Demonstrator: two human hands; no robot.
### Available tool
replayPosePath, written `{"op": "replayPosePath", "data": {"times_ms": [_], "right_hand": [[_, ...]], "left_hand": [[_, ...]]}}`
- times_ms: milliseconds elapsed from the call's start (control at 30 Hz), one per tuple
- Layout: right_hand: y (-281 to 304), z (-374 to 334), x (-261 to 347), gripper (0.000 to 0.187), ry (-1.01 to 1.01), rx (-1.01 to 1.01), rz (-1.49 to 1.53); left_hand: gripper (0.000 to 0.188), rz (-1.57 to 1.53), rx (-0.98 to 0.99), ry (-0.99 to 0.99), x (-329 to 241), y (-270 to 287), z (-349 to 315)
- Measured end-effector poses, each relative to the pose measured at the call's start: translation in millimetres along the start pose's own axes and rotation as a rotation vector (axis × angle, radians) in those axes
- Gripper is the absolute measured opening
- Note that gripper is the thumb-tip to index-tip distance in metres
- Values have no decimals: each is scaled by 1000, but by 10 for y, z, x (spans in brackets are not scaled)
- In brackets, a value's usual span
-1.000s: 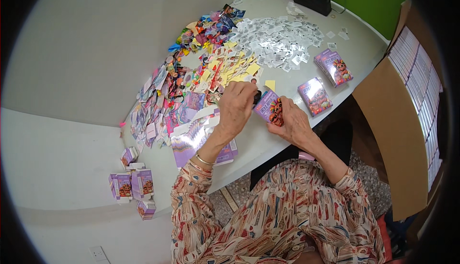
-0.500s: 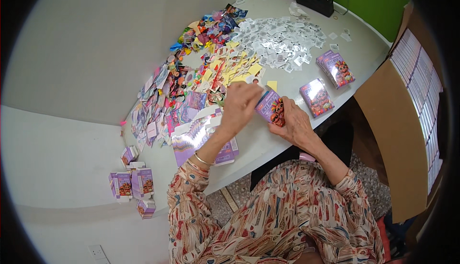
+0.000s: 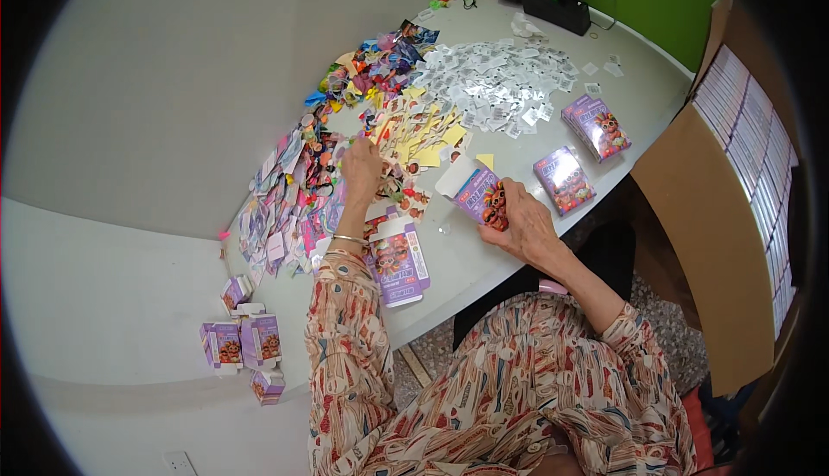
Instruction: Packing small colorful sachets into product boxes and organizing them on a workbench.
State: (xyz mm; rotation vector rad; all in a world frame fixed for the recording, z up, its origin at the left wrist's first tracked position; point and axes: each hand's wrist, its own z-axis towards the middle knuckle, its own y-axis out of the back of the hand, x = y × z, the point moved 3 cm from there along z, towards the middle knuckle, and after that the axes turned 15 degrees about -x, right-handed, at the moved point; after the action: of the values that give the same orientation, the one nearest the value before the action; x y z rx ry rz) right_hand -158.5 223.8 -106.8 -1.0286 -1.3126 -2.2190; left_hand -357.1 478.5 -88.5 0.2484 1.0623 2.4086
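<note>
My right hand (image 3: 528, 227) is wrapped round a small purple carton (image 3: 484, 196) with a colourful character print. The carton tilts to the left over the table, and its white top flap stands open. My left hand (image 3: 361, 172) is over the heap of small colourful trinkets (image 3: 325, 152), its fingertips drawn together at the heap's right side. What those fingers hold, if anything, is hidden. Just right of them are yellow and white paper pieces (image 3: 423, 135). Below my left wrist, flat purple cartons (image 3: 397, 260) lie in a stack.
A wide pile of small clear-and-white packets (image 3: 496, 79) covers the far middle. Filled-looking purple boxes (image 3: 598, 126) and another box (image 3: 564, 181) sit at right. A large cardboard case (image 3: 704, 243) stands beside the table. Several cartons (image 3: 259, 340) are at the left edge, a black tape dispenser (image 3: 557, 12) at the back.
My left hand has moved left and away from the carton's opening to the trinket heap. The carton stays in my right hand, its white flap now showing.
</note>
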Motion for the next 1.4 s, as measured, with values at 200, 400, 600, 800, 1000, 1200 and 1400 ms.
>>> {"op": "replayPosePath", "data": {"times_ms": [200,400,600,800,1000,1200,1400], "right_hand": [[38,7,-8,67,23,-28,8],[15,14,3,64,66,-47,0],[37,0,-4,65,74,-35,-32],[29,-32,40,65,92,-28,-18],[68,-18,-25,68,49,-43,31],[67,-9,-17,68,35,-52,35],[116,3,10,69,10,-86,19]], "left_hand": [[12,-378,129,63,-334,653,270],[13,-421,180,-161,-725,1233,315],[12,-464,284,-453,-1104,1384,152],[16,-511,387,-497,-1484,1162,-160],[21,-804,234,-301,-1483,1150,-201],[10,-572,167,-243,-1375,1158,-305],[12,-703,244,-211,-1315,1104,-351]]}}
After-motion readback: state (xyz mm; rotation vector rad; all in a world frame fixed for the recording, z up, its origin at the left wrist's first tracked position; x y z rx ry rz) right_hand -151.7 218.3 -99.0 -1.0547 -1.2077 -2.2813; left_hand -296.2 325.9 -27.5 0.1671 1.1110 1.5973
